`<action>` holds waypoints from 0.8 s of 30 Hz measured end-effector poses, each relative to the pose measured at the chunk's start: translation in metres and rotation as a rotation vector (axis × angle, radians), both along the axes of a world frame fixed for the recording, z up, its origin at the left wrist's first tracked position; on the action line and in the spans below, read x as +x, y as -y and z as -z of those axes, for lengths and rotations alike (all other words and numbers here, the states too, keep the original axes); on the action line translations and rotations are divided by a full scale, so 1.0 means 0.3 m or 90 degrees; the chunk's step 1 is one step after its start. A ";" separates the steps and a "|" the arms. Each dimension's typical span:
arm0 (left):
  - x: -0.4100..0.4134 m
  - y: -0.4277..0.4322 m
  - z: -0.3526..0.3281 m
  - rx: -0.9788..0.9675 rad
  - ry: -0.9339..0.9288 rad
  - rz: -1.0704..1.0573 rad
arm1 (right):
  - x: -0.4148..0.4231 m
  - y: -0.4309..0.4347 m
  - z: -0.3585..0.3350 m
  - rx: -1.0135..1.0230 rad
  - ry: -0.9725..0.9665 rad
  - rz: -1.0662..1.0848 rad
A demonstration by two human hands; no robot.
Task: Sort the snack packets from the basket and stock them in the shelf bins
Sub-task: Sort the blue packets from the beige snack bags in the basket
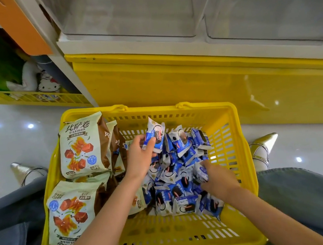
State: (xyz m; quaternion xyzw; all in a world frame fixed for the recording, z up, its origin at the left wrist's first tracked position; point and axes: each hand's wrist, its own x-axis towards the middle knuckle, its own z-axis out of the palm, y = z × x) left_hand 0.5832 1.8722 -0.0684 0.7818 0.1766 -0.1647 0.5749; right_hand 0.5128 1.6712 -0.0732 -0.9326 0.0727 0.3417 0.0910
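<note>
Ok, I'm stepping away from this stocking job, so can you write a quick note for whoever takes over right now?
Left hand pinches one small blue packet above the pile of blue packets.
Right hand is dug into that pile; grip unclear.
Large beige bags sit in the left side of the yellow basket.
Clear shelf bins show no packets.
Done: nothing stocked. Left: everything.

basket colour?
Yellow basket, perforated walls; the head view shows it best.
</note>
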 end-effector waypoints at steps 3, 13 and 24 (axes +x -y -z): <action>0.026 0.013 -0.001 0.014 0.024 -0.013 | 0.042 0.045 -0.069 0.055 0.118 0.061; 0.076 0.066 0.084 0.277 0.054 0.239 | 0.229 0.041 -0.039 0.325 0.123 0.345; 0.086 -0.022 0.199 0.466 -0.034 0.339 | -0.077 -0.025 0.060 0.186 0.082 0.384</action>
